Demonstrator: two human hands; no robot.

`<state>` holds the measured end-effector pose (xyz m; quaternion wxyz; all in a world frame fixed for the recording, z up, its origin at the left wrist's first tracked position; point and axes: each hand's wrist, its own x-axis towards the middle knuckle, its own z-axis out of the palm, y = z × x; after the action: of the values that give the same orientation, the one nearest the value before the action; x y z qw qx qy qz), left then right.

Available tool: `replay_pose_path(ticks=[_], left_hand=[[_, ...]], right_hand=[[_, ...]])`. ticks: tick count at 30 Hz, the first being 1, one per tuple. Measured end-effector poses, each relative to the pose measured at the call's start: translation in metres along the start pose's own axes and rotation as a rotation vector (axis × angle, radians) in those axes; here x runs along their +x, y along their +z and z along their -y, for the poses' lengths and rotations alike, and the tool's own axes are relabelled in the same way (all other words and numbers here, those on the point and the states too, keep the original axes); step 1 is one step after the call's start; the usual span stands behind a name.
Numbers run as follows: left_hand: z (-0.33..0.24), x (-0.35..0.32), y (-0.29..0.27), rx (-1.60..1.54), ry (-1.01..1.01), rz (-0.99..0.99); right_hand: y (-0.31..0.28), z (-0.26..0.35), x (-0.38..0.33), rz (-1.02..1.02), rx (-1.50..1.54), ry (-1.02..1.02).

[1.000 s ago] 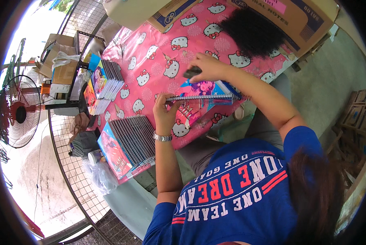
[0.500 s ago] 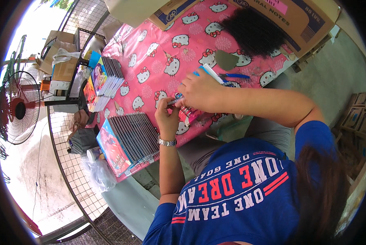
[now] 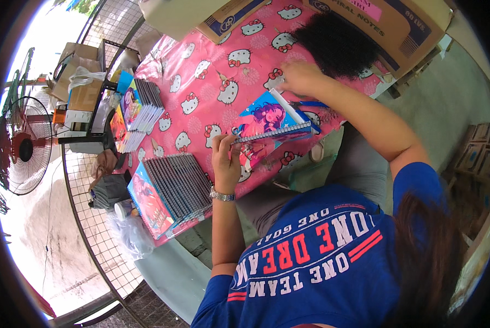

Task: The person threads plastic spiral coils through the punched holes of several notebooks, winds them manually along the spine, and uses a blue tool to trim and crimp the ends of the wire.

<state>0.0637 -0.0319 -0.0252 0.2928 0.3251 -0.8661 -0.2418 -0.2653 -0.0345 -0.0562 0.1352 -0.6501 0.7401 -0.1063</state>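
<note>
A spiral notebook (image 3: 267,119) with a colourful illustrated cover leans at the table's near edge, its coil spine toward me. At the left end of that spine, my left hand (image 3: 225,163) is closed on the notebook's corner. My right hand (image 3: 304,79) is off the notebook, above the tabletop just beyond it. Its fingers point left and are too blurred to show whether they hold anything. Close behind this hand lies a bristly heap of thin black strands (image 3: 340,46). Blue-handled pliers (image 3: 313,104) lie partly hidden by the notebook and my right forearm.
A pink cartoon-print cloth (image 3: 196,82) covers the table. Stacked spiral notebooks (image 3: 176,186) stand at the near left, with another stack (image 3: 141,109) farther back. A cardboard box (image 3: 387,33) sits at the far right. Left of the table are a wire-mesh fence (image 3: 94,235) and a fan (image 3: 25,145).
My right hand has left the notebook and moved away and to the right, over where a grey-green oval piece lay. More of the notebook's cover shows. My left hand has kept its grip.
</note>
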Motion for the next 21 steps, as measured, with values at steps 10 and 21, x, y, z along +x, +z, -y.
replay_pose_path(ticks=[10,21], left_hand=[[-0.010,0.005,0.001,0.045,0.112,-0.056],[-0.010,-0.001,0.001,0.025,0.069,-0.045]], right_hand=[[0.026,-0.050,-0.015,-0.198,0.564,-0.301],[0.040,0.002,-0.021,-0.313,-0.080,0.203]])
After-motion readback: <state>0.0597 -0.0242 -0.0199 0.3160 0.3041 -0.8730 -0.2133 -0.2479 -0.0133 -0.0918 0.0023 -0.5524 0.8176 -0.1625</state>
